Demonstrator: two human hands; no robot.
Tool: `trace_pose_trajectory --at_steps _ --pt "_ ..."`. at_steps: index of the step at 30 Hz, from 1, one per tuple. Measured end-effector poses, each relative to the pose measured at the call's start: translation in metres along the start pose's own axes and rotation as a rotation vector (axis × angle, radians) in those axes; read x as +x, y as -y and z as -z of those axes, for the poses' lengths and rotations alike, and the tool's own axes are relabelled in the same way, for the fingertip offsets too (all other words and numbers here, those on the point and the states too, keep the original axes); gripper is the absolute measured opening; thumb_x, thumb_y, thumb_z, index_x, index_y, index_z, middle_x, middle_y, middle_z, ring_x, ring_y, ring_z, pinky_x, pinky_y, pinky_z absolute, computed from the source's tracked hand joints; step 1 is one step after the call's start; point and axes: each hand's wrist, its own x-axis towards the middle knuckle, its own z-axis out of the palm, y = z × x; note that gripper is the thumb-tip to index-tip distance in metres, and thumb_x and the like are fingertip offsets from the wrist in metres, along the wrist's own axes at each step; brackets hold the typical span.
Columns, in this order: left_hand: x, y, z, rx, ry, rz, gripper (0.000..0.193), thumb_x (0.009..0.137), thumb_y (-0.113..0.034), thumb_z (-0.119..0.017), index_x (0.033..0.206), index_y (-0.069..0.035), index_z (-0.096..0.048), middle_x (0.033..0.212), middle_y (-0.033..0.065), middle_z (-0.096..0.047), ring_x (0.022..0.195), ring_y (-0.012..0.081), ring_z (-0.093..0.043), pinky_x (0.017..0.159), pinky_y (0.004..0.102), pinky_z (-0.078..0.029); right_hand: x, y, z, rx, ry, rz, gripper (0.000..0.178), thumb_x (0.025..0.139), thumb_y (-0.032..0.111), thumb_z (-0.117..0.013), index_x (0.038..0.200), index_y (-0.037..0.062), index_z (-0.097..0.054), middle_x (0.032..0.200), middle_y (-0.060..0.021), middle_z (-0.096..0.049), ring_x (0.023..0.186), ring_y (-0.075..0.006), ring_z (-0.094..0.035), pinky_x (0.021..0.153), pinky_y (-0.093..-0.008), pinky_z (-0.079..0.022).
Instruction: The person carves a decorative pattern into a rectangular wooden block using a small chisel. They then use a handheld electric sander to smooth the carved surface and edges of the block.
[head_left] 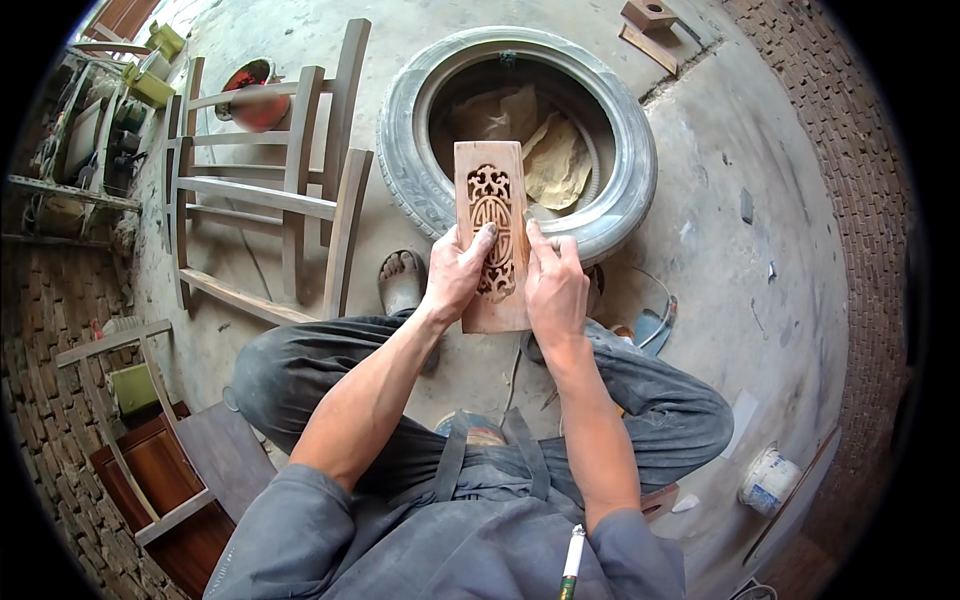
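A reddish-brown wooden panel (514,195) with pierced scrollwork stands lengthwise in front of me, over the near rim of a grey tyre (405,130). Gripping its left edge is my left hand (455,277), thumb laid across the fretwork and the other fingers hidden behind the wood. At the right edge, my right hand (557,287) is closed, its index finger pointing up along the side. A small grey tip shows above that finger, too little to name. Crumpled brown paper or sandpaper (557,165) lies inside the tyre.
Wooden chair frames (300,180) stand on the left, with a red-stained bucket (250,95) behind them. Cluttered shelving (90,150) is further left. Wood offcuts (648,48) lie at the far right, a white tub (770,480) at the near right. A sandalled foot (400,283) is beside the tyre.
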Motion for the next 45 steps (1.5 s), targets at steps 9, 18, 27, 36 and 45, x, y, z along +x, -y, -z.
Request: trace_pose_trajectory --at_steps 9,18,27,36,45 --pt "0.000 0.001 0.000 -0.023 0.000 -0.014 0.030 0.106 -0.021 -0.068 0.123 0.003 -0.069 0.107 0.0054 -0.076 0.091 0.0084 -0.068 0.081 0.0272 -0.057 -0.014 0.002 0.002 -0.045 0.021 0.021 0.040 0.098 0.004 -0.065 0.137 0.0125 -0.070 0.098 -0.0148 -0.060 0.081 -0.0401 -0.068 0.072 -0.0499 -0.056" --pt "0.001 0.004 0.002 -0.020 -0.001 -0.008 0.031 0.106 -0.022 -0.068 0.122 0.004 -0.068 0.106 0.0063 -0.076 0.089 0.0088 -0.068 0.080 0.0276 -0.058 -0.029 0.000 0.005 -0.068 0.031 0.041 0.042 0.097 0.003 -0.065 0.138 0.0124 -0.070 0.097 -0.0148 -0.058 0.078 -0.0382 -0.068 0.070 -0.0488 -0.056" --pt "-0.001 0.000 0.000 -0.023 0.007 -0.023 0.031 0.106 -0.023 -0.067 0.123 0.003 -0.068 0.105 0.0059 -0.076 0.089 0.0085 -0.068 0.080 0.0276 -0.058 -0.019 0.001 0.004 -0.069 0.036 0.063 0.043 0.098 0.004 -0.064 0.139 0.0128 -0.068 0.101 -0.0163 -0.059 0.080 -0.0394 -0.069 0.072 -0.0501 -0.057" --pt "0.002 0.002 -0.001 -0.020 0.001 -0.025 0.030 0.107 -0.022 -0.067 0.123 0.003 -0.068 0.106 0.0054 -0.076 0.090 0.0082 -0.067 0.080 0.0274 -0.057 -0.012 0.004 0.007 -0.072 0.075 0.024 0.040 0.099 0.004 -0.063 0.138 0.0112 -0.070 0.102 -0.0172 -0.060 0.082 -0.0402 -0.069 0.073 -0.0500 -0.057" --pt "0.000 0.001 0.000 0.007 -0.012 -0.005 0.031 0.107 -0.024 -0.067 0.123 0.003 -0.068 0.103 0.0044 -0.075 0.088 0.0070 -0.067 0.080 0.0272 -0.057 -0.079 -0.002 0.021 0.054 0.017 -0.022 0.046 0.097 -0.002 -0.067 0.141 0.0113 -0.069 0.098 -0.0122 -0.059 0.081 -0.0288 -0.066 0.074 -0.0410 -0.055"
